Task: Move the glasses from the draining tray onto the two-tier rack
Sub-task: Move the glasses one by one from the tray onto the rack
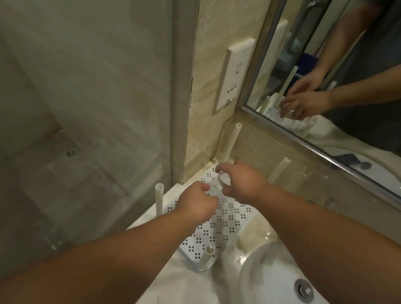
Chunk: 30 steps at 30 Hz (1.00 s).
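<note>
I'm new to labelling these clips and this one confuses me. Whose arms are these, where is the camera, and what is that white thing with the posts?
There is no machine here: a person wears a camera on the head, looking down at their own arms. The left hand and right hand meet over a white perforated rack with upright posts, standing in the corner of a counter beside a sink. Each hand seems to hold a clear glass: the right hand's fingers curl round one glass, and the left pinches another that is hard to make out. The mirror at upper right reflects the same hands.
</note>
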### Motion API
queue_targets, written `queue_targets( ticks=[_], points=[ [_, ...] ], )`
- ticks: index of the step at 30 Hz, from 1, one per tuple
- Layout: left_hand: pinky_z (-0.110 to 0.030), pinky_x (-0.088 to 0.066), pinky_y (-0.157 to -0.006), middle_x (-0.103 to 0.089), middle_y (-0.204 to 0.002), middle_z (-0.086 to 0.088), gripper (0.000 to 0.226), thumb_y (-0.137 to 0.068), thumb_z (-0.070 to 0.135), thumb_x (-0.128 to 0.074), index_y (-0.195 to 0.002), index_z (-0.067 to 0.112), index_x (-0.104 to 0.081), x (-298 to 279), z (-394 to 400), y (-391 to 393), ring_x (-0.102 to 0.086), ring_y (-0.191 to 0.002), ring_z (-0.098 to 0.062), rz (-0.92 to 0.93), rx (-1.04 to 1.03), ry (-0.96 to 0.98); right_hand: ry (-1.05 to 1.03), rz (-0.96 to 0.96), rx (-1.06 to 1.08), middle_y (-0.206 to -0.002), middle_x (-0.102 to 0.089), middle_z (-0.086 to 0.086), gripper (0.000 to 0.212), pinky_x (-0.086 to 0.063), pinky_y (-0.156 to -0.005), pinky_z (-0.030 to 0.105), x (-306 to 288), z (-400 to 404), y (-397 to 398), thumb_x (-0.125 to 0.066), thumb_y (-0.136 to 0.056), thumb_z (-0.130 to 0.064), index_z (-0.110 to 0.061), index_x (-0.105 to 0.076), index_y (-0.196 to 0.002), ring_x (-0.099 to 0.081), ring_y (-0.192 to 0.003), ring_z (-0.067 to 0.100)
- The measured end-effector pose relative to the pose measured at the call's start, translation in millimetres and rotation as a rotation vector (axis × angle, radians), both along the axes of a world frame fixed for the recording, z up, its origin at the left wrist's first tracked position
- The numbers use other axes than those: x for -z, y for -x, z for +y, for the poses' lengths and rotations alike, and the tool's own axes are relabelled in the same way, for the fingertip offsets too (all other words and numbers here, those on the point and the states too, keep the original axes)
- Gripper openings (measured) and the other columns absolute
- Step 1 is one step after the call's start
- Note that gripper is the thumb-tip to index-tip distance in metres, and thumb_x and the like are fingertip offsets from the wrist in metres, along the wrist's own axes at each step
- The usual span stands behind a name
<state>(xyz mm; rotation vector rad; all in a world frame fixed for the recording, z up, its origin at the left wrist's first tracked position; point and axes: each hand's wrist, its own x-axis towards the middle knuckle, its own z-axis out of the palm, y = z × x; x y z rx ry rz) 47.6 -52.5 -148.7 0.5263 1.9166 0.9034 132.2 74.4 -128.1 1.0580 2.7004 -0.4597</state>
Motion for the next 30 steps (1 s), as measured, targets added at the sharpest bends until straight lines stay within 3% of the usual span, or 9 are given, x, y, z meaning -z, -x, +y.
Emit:
queue_targets(
  ticks=[5, 11, 18, 24, 30],
  points=[
    [-0.025, -0.042, -0.055, -0.065, -0.089, -0.003, 0.027, -0.096, 0.032, -0.051, -0.119, 0.019, -0.06, -22, -8, -6, -0.062, -0.065, -0.017, -0.135, -0.138, -0.06, -0.047, 0.086, -0.054, -0.107, -0.05, 0.0, 0.049, -0.044, -0.065, 0.026, -49, -9, -7, -0.07, -0.084, -0.027, -0.034, -0.054, -0.13, -0.052, -0.086, 0.016],
    [-0.03, -0.044, -0.061, -0.066, -0.089, -0.004, 0.04, -0.101, 0.044, -0.043, -0.093, 0.013, -0.067, -44, -20, -12, -0.062, -0.068, -0.021, -0.348, -0.249, -0.071, -0.123, 0.109, -0.062, -0.111, -0.055, -0.001, 0.052, -0.041, -0.071, 0.026, -95, -25, -15, -0.073, -0.081, -0.028, -0.036, -0.055, -0.13, -0.052, -0.095, 0.016],
    [-0.03, -0.046, -0.061, -0.069, -0.092, -0.007, 0.054, -0.1, 0.056, -0.04, -0.097, 0.01, -0.067, -68, -31, -15, -0.062, -0.071, -0.024, -0.476, -0.216, -0.099, -0.146, 0.179, -0.026, -0.106, -0.049, -0.008, 0.052, -0.039, -0.062, 0.02, -124, -50, -25, -0.076, -0.079, -0.027, -0.039, -0.057, -0.125, -0.054, -0.09, 0.013],
    [-0.036, -0.059, -0.063, -0.073, -0.098, -0.019, 0.074, -0.096, 0.068, -0.038, -0.113, -0.001, -0.06, -98, -31, -13, -0.069, -0.071, -0.031, -0.746, -0.179, -0.09, -0.248, 0.282, 0.043, -0.108, -0.049, -0.004, 0.047, -0.052, -0.078, 0.034, -136, -75, -37, -0.075, -0.077, -0.036, -0.044, -0.052, -0.116, -0.057, -0.09, 0.017],
    [-0.041, -0.06, -0.068, -0.076, -0.093, -0.016, 0.09, -0.075, 0.083, -0.056, -0.109, 0.0, -0.069, -125, -23, -17, -0.074, -0.077, -0.033, -1.003, -0.133, -0.162, -0.382, 0.535, 0.116, -0.109, -0.041, -0.011, 0.049, -0.041, -0.054, 0.018, -130, -99, -49, -0.076, -0.074, -0.036, -0.05, -0.047, -0.112, -0.053, -0.077, 0.005]
  ],
)
